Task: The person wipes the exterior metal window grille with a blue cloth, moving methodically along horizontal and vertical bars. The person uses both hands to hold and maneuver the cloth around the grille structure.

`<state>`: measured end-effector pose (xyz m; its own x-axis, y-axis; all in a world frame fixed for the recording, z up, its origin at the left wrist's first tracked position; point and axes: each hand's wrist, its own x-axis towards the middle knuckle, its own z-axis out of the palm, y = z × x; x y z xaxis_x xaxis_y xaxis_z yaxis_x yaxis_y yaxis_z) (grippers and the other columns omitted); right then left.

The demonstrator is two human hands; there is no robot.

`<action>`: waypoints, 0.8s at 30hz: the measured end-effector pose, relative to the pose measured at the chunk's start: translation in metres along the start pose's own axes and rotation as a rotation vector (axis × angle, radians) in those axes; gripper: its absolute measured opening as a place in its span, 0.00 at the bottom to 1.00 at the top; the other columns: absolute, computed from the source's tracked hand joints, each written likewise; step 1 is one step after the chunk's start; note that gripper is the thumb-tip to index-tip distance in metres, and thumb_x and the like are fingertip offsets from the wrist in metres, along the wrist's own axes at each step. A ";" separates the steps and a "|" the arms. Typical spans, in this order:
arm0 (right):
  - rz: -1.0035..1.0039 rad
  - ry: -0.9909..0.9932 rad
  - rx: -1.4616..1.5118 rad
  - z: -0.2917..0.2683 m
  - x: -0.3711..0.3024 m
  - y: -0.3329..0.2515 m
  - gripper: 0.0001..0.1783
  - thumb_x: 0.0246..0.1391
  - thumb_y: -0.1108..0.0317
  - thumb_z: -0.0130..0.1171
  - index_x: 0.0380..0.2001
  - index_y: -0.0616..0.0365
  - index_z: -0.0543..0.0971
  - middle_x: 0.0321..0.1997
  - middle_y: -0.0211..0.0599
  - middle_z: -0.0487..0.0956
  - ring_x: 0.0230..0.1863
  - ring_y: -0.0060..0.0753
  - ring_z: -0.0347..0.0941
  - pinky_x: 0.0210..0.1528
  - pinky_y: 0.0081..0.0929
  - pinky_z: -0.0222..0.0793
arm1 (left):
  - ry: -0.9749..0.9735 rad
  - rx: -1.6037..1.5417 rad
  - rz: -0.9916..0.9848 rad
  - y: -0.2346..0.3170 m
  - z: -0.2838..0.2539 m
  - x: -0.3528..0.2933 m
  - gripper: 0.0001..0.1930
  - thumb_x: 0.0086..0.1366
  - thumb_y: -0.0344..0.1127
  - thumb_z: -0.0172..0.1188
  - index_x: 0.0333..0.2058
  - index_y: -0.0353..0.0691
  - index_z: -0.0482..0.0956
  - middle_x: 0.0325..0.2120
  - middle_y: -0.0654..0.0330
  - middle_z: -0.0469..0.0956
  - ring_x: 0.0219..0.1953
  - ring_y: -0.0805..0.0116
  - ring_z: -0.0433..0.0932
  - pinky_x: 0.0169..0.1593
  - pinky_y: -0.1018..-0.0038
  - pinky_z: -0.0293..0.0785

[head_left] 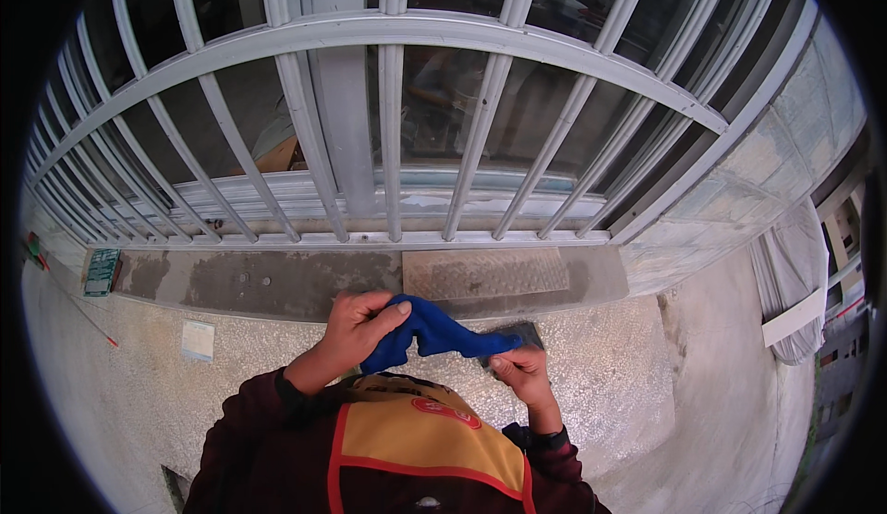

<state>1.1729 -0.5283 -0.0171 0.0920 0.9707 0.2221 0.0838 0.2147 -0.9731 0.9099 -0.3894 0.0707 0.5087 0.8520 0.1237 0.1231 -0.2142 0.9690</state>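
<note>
A crumpled blue cloth (434,331) is stretched between my two hands, above the yellow apron with red edging (416,431) that I wear. My left hand (356,331) pinches the cloth's left part between thumb and fingers, with some of it hanging below. At the other end, my right hand (523,373) grips the narrow tip of the cloth. A dark flat piece (528,334) shows just behind the right hand, partly covered; its kind I cannot make out.
Ahead stands a window with white metal bars (393,144) over a grey sill ledge (277,274). A textured tile (485,274) lies on the ledge, a green box (102,272) at its left end. A pale square (198,339) is on the ground. A grey covered bundle (793,264) stands right.
</note>
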 end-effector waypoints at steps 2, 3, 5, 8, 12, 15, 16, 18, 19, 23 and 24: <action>-0.121 -0.013 0.021 -0.002 -0.001 -0.002 0.04 0.53 0.73 0.68 0.30 0.63 0.85 0.18 0.31 0.79 0.19 0.16 0.70 0.22 0.18 0.61 | 0.001 0.002 -0.029 -0.002 0.005 0.006 0.18 0.67 0.38 0.61 0.20 0.34 0.70 0.14 0.70 0.58 0.21 0.84 0.56 0.22 0.77 0.53; -0.061 -0.026 0.062 -0.003 -0.002 -0.003 0.04 0.53 0.73 0.68 0.30 0.63 0.85 0.18 0.31 0.79 0.19 0.16 0.70 0.22 0.18 0.61 | -0.011 0.036 -0.041 -0.005 0.008 0.007 0.17 0.67 0.38 0.61 0.22 0.34 0.72 0.14 0.70 0.59 0.21 0.84 0.57 0.22 0.77 0.54; 0.029 -0.037 0.209 -0.001 -0.002 -0.006 0.05 0.52 0.72 0.69 0.29 0.64 0.85 0.19 0.30 0.79 0.20 0.16 0.71 0.22 0.18 0.61 | -0.042 0.088 -0.068 -0.013 0.014 0.010 0.15 0.67 0.38 0.61 0.25 0.35 0.75 0.14 0.71 0.62 0.20 0.83 0.58 0.22 0.77 0.54; 0.060 0.028 0.267 0.009 0.009 -0.009 0.09 0.57 0.73 0.64 0.41 0.63 0.84 0.21 0.30 0.81 0.20 0.14 0.68 0.23 0.17 0.62 | -0.116 -0.189 -0.178 -0.032 0.027 0.008 0.08 0.69 0.37 0.58 0.40 0.40 0.78 0.17 0.72 0.68 0.21 0.84 0.62 0.23 0.79 0.57; -0.053 0.085 -0.100 0.029 0.053 -0.003 0.15 0.60 0.73 0.60 0.51 0.58 0.81 0.31 0.33 0.85 0.21 0.14 0.68 0.24 0.20 0.66 | -0.282 -0.380 -0.353 -0.068 0.039 0.012 0.12 0.72 0.40 0.53 0.47 0.40 0.77 0.23 0.69 0.75 0.23 0.82 0.70 0.26 0.82 0.63; -0.186 0.046 -0.469 0.049 0.100 0.016 0.15 0.59 0.72 0.60 0.50 0.51 0.82 0.40 0.40 0.85 0.24 0.26 0.79 0.27 0.25 0.71 | -0.309 -0.509 -0.452 -0.100 0.038 0.015 0.20 0.74 0.51 0.47 0.46 0.41 0.78 0.28 0.68 0.78 0.26 0.79 0.75 0.29 0.80 0.68; -0.122 0.016 -0.577 0.054 0.112 0.023 0.16 0.58 0.72 0.60 0.50 0.50 0.82 0.41 0.43 0.85 0.26 0.29 0.81 0.29 0.25 0.72 | -0.287 -0.548 -0.500 -0.111 0.031 0.020 0.23 0.74 0.53 0.44 0.48 0.41 0.78 0.30 0.68 0.79 0.28 0.79 0.76 0.31 0.79 0.70; -0.142 0.015 -0.772 0.067 0.133 0.038 0.17 0.56 0.69 0.61 0.49 0.39 0.83 0.32 0.46 0.83 0.26 0.40 0.81 0.27 0.32 0.73 | -0.209 -0.646 -0.596 -0.131 0.020 0.029 0.29 0.73 0.60 0.40 0.44 0.40 0.79 0.30 0.68 0.79 0.29 0.79 0.75 0.33 0.76 0.70; -0.147 -0.034 -0.896 0.074 0.144 0.045 0.17 0.55 0.68 0.61 0.48 0.38 0.83 0.29 0.45 0.82 0.24 0.41 0.80 0.26 0.34 0.73 | -0.182 -0.616 -0.615 -0.141 0.014 0.036 0.29 0.73 0.61 0.41 0.42 0.41 0.80 0.28 0.69 0.79 0.28 0.79 0.74 0.32 0.77 0.68; -0.236 -0.218 -1.240 0.091 0.185 0.066 0.21 0.55 0.66 0.58 0.52 0.33 0.80 0.18 0.37 0.78 0.18 0.42 0.76 0.21 0.40 0.70 | -0.080 -0.590 -0.676 -0.172 -0.003 0.062 0.29 0.71 0.63 0.44 0.32 0.43 0.81 0.23 0.69 0.76 0.24 0.77 0.71 0.28 0.77 0.63; -0.285 -0.263 -1.250 0.092 0.195 0.068 0.23 0.55 0.66 0.57 0.54 0.32 0.78 0.18 0.36 0.78 0.18 0.42 0.76 0.21 0.40 0.69 | -0.053 -0.589 -0.683 -0.177 -0.005 0.067 0.29 0.70 0.64 0.45 0.30 0.44 0.81 0.21 0.69 0.75 0.22 0.77 0.70 0.27 0.77 0.62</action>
<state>1.1054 -0.3149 -0.0454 -0.2647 0.9307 0.2526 0.9399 0.3076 -0.1483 0.9184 -0.2920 -0.0915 0.5250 0.6779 -0.5145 -0.0368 0.6221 0.7821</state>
